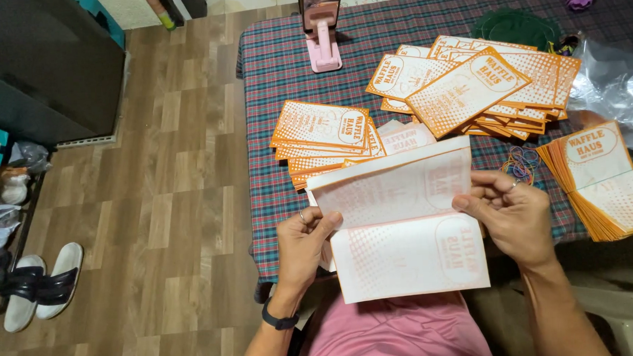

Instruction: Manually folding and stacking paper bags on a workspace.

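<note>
Hands [411, 227] closed on folded paper sheet [404, 224].

Black wristband [278, 320], finger rings [514, 186], pink shorts [394, 335], bare forearms.

The folded paper sheet [404, 224] hid the left hand's [302, 246] fingers and part of the nearer orange-printed stack [322, 138], while the frame's right edge cut off another stack [608, 183].

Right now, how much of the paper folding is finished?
Done: two heaps of orange printed paper sleeves on the plaid tablecloth. In hand: left hand and right hand grip one pale sheet at its crease. Left: the fanned orange stack.
</note>
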